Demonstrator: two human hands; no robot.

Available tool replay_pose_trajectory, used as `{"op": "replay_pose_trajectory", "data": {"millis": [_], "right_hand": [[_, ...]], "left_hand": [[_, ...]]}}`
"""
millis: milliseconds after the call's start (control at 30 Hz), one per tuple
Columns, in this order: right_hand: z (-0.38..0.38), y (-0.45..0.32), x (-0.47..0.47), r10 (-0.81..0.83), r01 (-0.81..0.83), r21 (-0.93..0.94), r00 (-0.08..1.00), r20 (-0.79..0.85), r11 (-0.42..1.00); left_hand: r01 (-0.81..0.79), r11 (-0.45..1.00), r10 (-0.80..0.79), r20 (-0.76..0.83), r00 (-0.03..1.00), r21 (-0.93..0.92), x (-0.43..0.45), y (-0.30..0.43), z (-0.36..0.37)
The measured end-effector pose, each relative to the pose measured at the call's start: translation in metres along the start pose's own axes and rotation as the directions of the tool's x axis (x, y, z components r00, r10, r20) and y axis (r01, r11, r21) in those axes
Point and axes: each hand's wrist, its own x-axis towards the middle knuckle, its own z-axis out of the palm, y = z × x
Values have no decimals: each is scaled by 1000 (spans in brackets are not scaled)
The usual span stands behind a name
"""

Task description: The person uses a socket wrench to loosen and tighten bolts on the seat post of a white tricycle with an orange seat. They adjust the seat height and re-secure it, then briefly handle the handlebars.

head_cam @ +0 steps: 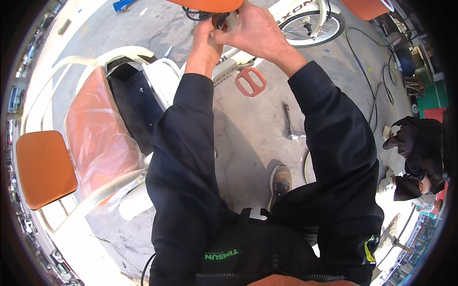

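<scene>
My left hand [207, 43] and my right hand [252, 32] meet at the top centre, around a pale post just below an orange saddle [211, 4]. Both hands have their fingers curled at the post; black coiled cable [195, 14] hangs beside my left hand. Beneath them runs the cream frame [225, 73] of a cycle, with a red pedal [250, 82] on its near side. Its spoked wheel [315, 30] stands at the upper right. What the fingertips touch is partly hidden.
A plastic-wrapped orange seat [100, 132], a black tray [136, 103] and an orange pad [46, 168] lie left. A socket wrench [289, 121] rests on the concrete. Hoses [372, 85] cross the ground at right, near another person in dark clothes [418, 157]. My shoe [281, 180] is below.
</scene>
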Motion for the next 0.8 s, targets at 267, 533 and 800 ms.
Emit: {"op": "replay_pose_trajectory", "data": {"millis": [267, 533, 800], "right_hand": [[-22, 35, 9, -56, 47, 72, 991, 121, 996], [-41, 52, 28, -165, 71, 299, 939, 303, 951], [-41, 73, 25, -206, 116, 330, 946, 251, 937]], "left_hand": [[-55, 997, 65, 192, 979, -57, 1, 10, -10], [-26, 999, 13, 355, 935, 32, -6, 8, -11], [-137, 984, 87, 363, 928, 115, -3, -7, -15]]}}
